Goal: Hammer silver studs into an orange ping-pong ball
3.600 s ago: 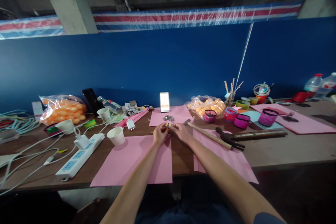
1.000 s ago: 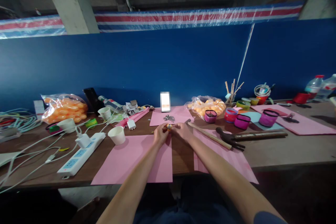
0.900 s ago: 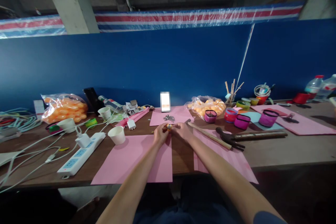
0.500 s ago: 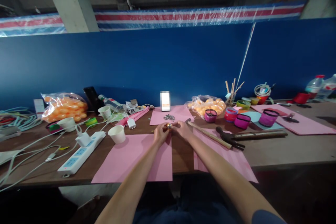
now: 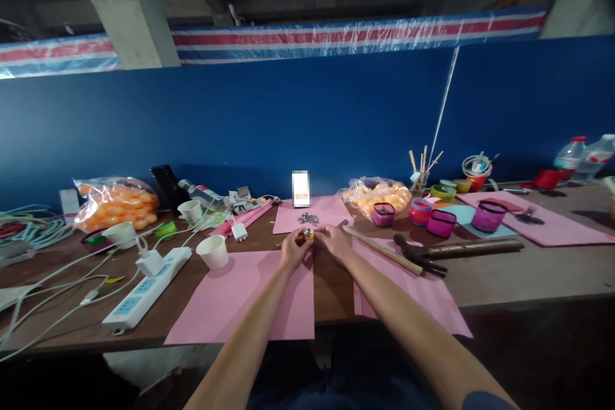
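Observation:
My left hand (image 5: 293, 251) pinches a small orange-yellow piece (image 5: 308, 237) with a shiny silver part on top. From the other side, the fingers of my right hand (image 5: 333, 244) are closed together near its right edge; whether they grip it or something tiny is too small to tell. Both hands are over the dark table, by the far right corner of a pink sheet (image 5: 259, 295). Just beyond them, a pile of small silver metal parts (image 5: 308, 218) lies on another pink sheet (image 5: 336, 208).
Right of my hands lie a wooden-handled tool (image 5: 384, 250) and a claw hammer (image 5: 471, 248). Purple containers (image 5: 489, 216) and a bag of orange pieces (image 5: 379, 194) stand behind. At left are a white cup (image 5: 212, 252), a power strip (image 5: 147, 291) and cables.
The view has shifted slightly. The silver part on the orange-yellow piece shows more plainly between my hands, and my right fingertips sit a little apart from it.

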### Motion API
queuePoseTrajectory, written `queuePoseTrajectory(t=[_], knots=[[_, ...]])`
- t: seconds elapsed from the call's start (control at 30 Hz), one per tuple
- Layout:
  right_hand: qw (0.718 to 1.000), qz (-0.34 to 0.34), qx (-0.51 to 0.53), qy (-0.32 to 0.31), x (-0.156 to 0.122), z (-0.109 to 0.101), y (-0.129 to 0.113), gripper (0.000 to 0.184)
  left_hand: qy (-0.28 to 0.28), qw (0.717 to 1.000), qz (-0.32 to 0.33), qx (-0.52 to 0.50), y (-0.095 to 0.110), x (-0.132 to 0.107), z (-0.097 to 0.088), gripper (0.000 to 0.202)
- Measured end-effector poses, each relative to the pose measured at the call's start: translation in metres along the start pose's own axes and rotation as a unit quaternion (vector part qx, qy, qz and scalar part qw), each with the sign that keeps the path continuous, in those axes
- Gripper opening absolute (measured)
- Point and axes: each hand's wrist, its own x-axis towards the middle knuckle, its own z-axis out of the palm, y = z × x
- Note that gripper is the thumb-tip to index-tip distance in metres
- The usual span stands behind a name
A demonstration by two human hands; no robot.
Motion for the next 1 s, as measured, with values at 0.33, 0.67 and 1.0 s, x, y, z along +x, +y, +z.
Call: queuePoseTrajectory(t=[0.33,0.67,1.0], knots=[[0.996,-0.060,-0.067,-0.009,0.014,0.005,-0.006,0.025,0.043,0.998,-0.025,-0.035,-0.009,0.002,0.006,0.036],[0.944,-0.025,-0.325,-0.059,0.008,-0.044,-0.044,0.023,0.054,0.998,-0.022,-0.021,-0.001,0.000,0.005,0.032],[0.795,0.097,-0.595,-0.072,-0.018,-0.095,-0.017,0.018,0.058,0.998,-0.019,-0.016,0.004,-0.002,0.003,0.034]])
